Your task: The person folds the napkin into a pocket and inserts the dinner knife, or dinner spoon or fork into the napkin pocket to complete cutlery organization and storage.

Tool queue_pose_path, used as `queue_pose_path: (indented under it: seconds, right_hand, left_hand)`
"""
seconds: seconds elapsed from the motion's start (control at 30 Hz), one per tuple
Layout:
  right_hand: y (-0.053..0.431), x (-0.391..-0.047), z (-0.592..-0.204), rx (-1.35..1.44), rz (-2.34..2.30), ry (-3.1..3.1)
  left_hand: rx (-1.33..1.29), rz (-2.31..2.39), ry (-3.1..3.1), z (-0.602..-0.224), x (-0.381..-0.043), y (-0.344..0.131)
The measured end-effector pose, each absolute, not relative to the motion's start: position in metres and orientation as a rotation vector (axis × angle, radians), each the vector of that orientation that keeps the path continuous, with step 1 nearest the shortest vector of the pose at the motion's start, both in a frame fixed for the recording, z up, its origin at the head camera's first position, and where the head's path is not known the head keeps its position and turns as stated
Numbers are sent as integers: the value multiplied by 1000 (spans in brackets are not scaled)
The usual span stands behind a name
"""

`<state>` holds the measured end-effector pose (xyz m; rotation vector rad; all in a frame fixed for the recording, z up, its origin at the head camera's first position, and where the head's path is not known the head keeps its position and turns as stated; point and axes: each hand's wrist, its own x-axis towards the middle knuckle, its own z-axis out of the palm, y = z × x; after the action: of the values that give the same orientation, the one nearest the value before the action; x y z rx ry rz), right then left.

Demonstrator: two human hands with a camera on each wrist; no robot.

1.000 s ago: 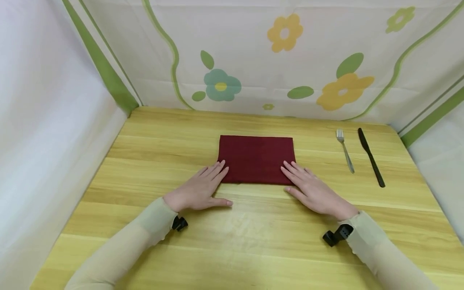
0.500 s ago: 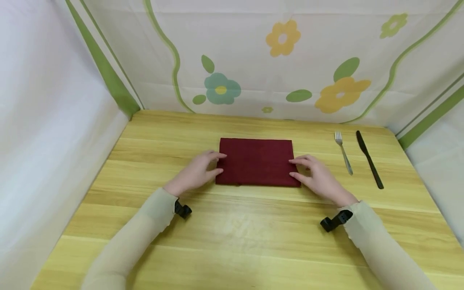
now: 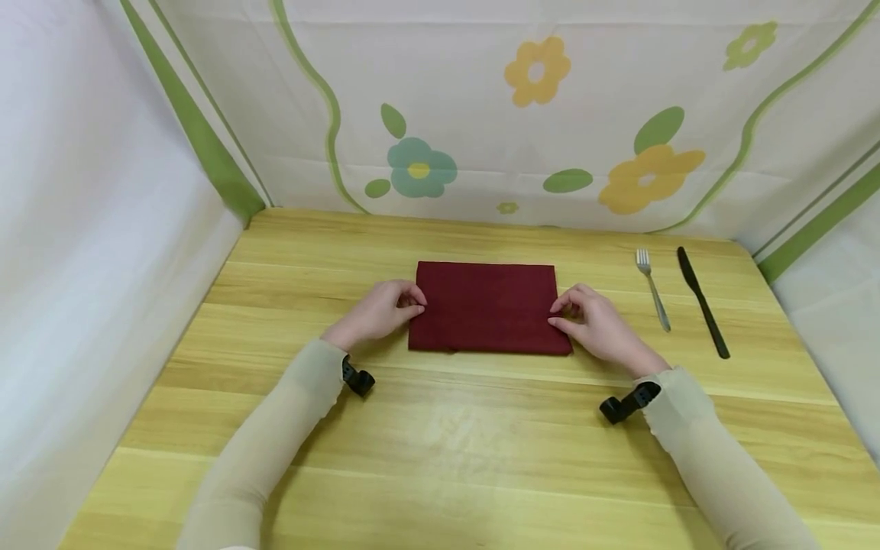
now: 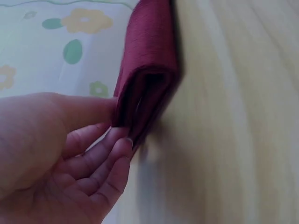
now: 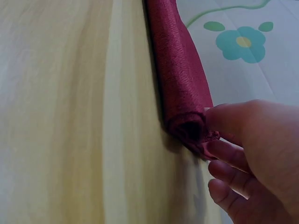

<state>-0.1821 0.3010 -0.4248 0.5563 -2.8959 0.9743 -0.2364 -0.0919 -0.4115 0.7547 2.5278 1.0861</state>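
A folded dark red cloth napkin lies on the wooden table in the head view. My left hand pinches its left edge between thumb and fingers. At the opposite edge, my right hand pinches the cloth the same way. The left wrist view shows the thumb on top of the napkin, with fingertips at the open ends of its layers. In the right wrist view, the thumb presses on the napkin near its rounded front fold, and some fingers are spread below.
A silver fork and a black knife lie side by side to the right of the napkin. Behind the wooden table hangs a white flowered curtain. White fabric borders the left side.
Both hands lay flat on the napkin's front corners, then lifted and shifted to its side edges. Their fingers have since closed into pinches. The napkin stays on the table.
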Motion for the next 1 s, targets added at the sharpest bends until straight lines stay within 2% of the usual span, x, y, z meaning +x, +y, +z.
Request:
queue_pose_path:
  seconds: [0.23, 0.7, 0.8, 1.0]
  right_hand:
    - [300, -190, -419, 473, 1127, -2929]
    - [305, -192, -429, 445, 1104, -2914]
    - [303, -184, -424, 445, 1088, -2889]
    - [299, -164, -417, 611, 1015, -2877]
  left_hand:
    - [700, 1268, 2390, -407, -240, -95]
    - [622, 1034, 2571, -411, -238, -84]
    - [692, 1040, 2656, -409, -227, -82]
    - [1041, 887, 2651, -401, -191, -85]
